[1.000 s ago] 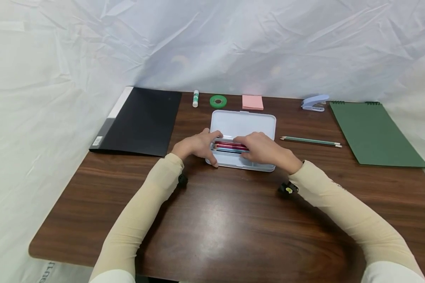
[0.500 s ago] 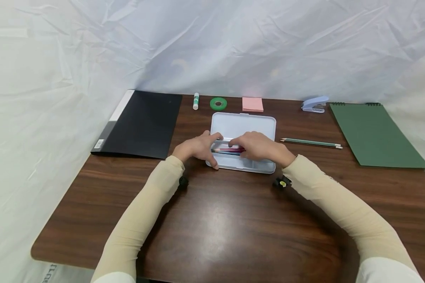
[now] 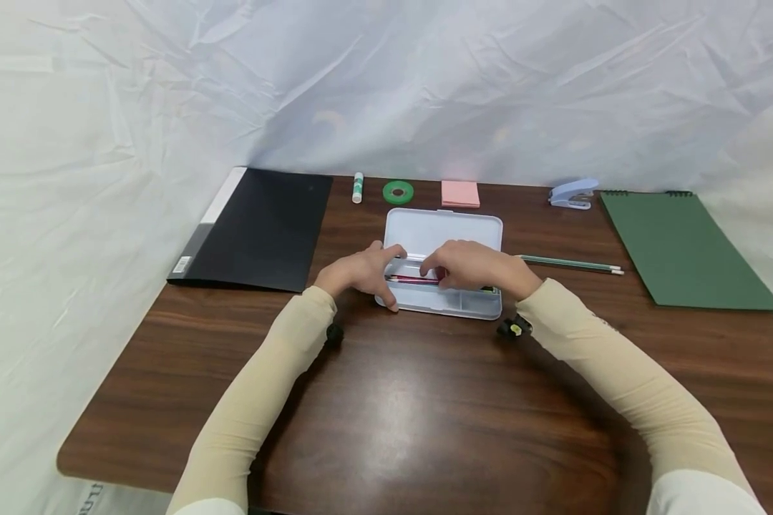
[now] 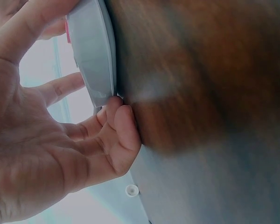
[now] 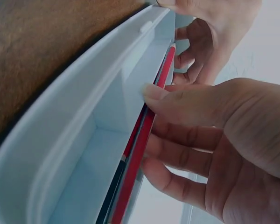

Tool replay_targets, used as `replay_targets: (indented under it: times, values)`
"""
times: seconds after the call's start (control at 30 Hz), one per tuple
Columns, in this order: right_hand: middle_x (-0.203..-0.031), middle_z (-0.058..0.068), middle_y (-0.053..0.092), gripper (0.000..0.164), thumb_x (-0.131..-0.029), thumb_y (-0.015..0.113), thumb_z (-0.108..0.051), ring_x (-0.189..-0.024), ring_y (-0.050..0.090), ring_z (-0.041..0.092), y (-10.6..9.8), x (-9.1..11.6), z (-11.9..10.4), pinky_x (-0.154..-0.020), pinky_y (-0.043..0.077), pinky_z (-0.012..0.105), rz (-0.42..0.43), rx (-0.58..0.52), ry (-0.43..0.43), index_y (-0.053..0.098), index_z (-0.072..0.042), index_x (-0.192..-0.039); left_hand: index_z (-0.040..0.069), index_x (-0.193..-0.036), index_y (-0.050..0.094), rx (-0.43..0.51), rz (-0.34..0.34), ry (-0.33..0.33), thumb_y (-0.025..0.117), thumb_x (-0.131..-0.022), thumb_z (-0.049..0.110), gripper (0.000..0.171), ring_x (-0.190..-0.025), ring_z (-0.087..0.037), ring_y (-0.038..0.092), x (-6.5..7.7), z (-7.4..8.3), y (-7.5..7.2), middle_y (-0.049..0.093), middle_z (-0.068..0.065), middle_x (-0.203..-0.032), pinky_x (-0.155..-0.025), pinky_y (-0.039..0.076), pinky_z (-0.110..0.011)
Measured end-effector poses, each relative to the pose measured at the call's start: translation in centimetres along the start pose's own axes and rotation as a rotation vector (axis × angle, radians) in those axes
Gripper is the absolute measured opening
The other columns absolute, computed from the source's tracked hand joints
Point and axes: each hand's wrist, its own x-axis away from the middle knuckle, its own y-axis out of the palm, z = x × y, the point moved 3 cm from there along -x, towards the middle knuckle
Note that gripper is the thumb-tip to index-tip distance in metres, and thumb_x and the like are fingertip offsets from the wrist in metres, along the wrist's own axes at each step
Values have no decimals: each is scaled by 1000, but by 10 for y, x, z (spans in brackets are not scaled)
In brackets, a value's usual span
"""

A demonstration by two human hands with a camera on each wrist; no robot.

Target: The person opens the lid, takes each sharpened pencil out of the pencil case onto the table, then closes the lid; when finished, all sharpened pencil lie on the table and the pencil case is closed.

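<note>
A white pencil case [image 3: 479,306] lies open on the table, its lid [image 3: 412,225] tipped back away from me. My left hand [image 3: 361,270] grips the case's left end, thumb at the front edge and fingers at the back. Over the middle of the tray, my right hand [image 3: 470,265] pinches a red pencil [image 5: 135,163] between thumb and fingers. A dark pencil [image 5: 113,186] runs alongside it in the right wrist view. The palm hides part of the tray in the head view. The front right compartment is bare.
Two green pencils [image 3: 570,263] lie right of the case, before a green spiral notebook [image 3: 686,250]. Behind stand a glue stick [image 3: 358,188], green tape [image 3: 389,192], pink sticky notes [image 3: 460,194] and a lilac stapler [image 3: 570,192]. A black folder [image 3: 264,229] lies left.
My right hand has shifted slightly left, and the red pencils have moved toward the front of the tray. Pencil ends now show right of that hand. My left hand has stayed on the case.
</note>
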Motion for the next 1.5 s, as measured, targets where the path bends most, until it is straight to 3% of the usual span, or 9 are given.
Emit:
replay_targets:
  times: [0.3, 0.53, 0.93, 1.23, 1.5]
  values:
    - [-89, 2, 67, 46, -89, 72, -4, -80, 57, 18, 3, 2, 1, -83, 50, 36, -56, -45, -19, 64, -13, -133, 27, -152, 31, 9, -4, 9, 87, -75, 36, 96, -120, -29, 47, 1, 1, 4, 36, -13, -140, -100, 46, -49]
    - [-87, 3, 66, 42, -89, 72, -3, -79, 56, 18, 1, -1, 4, -81, 49, 35, -63, -57, -51, 65, -12, -130, 28, -152, 31, 10, 8, 5, 87, -74, 36, 97, -118, -30, 48, 2, -1, 2, 36, -13, -139, -98, 47, -49]
    - [-91, 3, 67, 39, -90, 71, -4, -78, 55, 16, -2, -2, 16, -80, 49, 33, -80, -217, -101, 67, -7, -129, 27, -152, 31, 14, 10, 5, 88, -74, 37, 97, -119, -30, 47, 2, 0, 1, 36, -13, -139, -101, 46, -50]
    - [-96, 6, 68, 41, -91, 67, 1, -83, 56, 17, -2, -3, 15, -83, 49, 34, -92, -211, -100, 65, -7, -132, 27, -152, 30, 13, -1, -1, 88, -74, 37, 98, -121, -30, 47, 2, -1, 4, 35, -13, -141, -101, 45, -50]
    - [-105, 10, 71, 41, -91, 62, 3, -84, 59, 19, -15, 1, 17, -84, 52, 36, -69, -164, -97, 64, -5, -131, 26, -151, 32, 9, 13, 11, 88, -74, 37, 96, -119, -29, 47, 2, -1, 1, 37, -13, -137, -100, 46, -50]
